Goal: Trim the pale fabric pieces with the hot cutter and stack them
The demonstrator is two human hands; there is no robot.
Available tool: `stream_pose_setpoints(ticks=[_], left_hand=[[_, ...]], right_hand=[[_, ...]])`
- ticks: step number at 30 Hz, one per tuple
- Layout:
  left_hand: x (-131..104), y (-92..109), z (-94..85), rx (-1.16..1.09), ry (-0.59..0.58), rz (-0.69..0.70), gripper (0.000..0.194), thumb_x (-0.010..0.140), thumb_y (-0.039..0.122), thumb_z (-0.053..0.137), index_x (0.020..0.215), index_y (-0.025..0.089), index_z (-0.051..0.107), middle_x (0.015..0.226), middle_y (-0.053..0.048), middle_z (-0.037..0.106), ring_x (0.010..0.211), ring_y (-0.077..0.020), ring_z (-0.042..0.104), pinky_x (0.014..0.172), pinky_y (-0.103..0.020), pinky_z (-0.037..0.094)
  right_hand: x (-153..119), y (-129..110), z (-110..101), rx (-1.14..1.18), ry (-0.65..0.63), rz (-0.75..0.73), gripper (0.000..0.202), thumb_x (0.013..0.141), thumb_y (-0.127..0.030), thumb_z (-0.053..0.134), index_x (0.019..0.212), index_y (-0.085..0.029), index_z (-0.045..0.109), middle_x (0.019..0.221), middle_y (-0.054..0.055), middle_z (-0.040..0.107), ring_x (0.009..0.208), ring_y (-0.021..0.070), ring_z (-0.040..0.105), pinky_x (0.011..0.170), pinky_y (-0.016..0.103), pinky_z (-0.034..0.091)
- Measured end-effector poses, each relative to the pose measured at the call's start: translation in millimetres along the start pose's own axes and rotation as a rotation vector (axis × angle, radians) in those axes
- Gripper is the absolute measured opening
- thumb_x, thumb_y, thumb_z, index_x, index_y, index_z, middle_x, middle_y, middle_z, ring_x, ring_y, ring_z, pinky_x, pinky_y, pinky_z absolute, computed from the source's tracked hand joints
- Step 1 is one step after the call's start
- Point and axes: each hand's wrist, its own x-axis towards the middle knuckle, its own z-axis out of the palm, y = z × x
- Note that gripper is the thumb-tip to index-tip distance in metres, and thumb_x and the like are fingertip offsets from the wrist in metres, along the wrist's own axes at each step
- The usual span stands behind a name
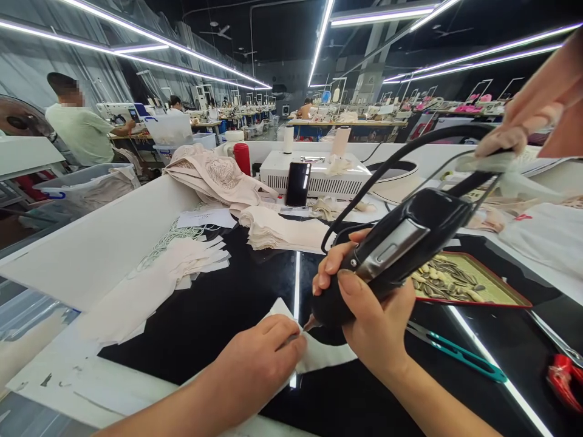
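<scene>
My right hand is wrapped around a black handheld tool with a silver lever along its side. The tool is tilted, its narrow tip pointing down and left. That tip is at a pale fabric piece lying on the glossy black tabletop. Curled fingers of my left hand grip and press the fabric just left of the tip. Part of the fabric is hidden under both hands. A black cable arcs from the tool's upper end, where another hand reaches in at the cable.
Stacked pale pieces and a fanned pile lie behind and left. A tray of sunflower seeds, teal thread snips and red-handled scissors are at right. A phone leans against a white box.
</scene>
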Motion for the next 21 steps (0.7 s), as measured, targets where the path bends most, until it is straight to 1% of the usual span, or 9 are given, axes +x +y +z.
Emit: stream_pose_setpoints(ticks=[4, 9, 13, 21], left_hand=[[-0.1, 1.2, 1.0, -0.008, -0.001, -0.009, 0.020, 0.103, 0.002, 0.052, 0.116, 0.011, 0.064, 0.107, -0.009, 0.068, 0.093, -0.0221, 0.068, 0.080, -0.033, 0.067], [0.1, 3.0, 1.6, -0.014, -0.002, -0.013, 0.022, 0.101, 0.000, 0.052, 0.117, 0.011, 0.063, 0.108, -0.009, 0.067, 0.096, -0.0226, 0.069, 0.083, -0.035, 0.068], [0.0, 3.3, 2.1, -0.002, -0.001, -0.006, 0.024, 0.100, 0.000, 0.052, 0.118, 0.010, 0.063, 0.107, -0.010, 0.067, 0.096, -0.0227, 0.069, 0.083, -0.035, 0.068], [-0.9, -3.2, -0.6, -0.008, -0.007, -0.015, 0.022, 0.104, 0.003, 0.049, 0.118, 0.013, 0.064, 0.108, -0.010, 0.068, 0.099, -0.0217, 0.069, 0.088, -0.033, 0.067]], right_hand=[[-0.6, -0.7, -1.4, -0.001, 0.002, 0.002, 0.041, 0.086, -0.040, 0.090, 0.115, -0.030, 0.062, 0.083, -0.006, 0.069, 0.061, 0.0126, 0.065, 0.055, 0.028, 0.057], [0.3, 0.5, 1.4, -0.014, 0.000, 0.003, 0.042, 0.086, -0.041, 0.089, 0.115, -0.030, 0.061, 0.082, -0.006, 0.068, 0.060, 0.0125, 0.064, 0.054, 0.028, 0.057], [0.6, 0.5, 2.7, -0.045, 0.001, -0.004, 0.040, 0.087, -0.041, 0.087, 0.114, -0.030, 0.060, 0.080, -0.006, 0.067, 0.059, 0.0125, 0.063, 0.054, 0.028, 0.056], [-2.9, -2.2, -1.0, -0.031, 0.010, -0.011, 0.041, 0.087, -0.039, 0.088, 0.116, -0.030, 0.061, 0.084, -0.005, 0.067, 0.061, 0.0127, 0.064, 0.056, 0.028, 0.057]])
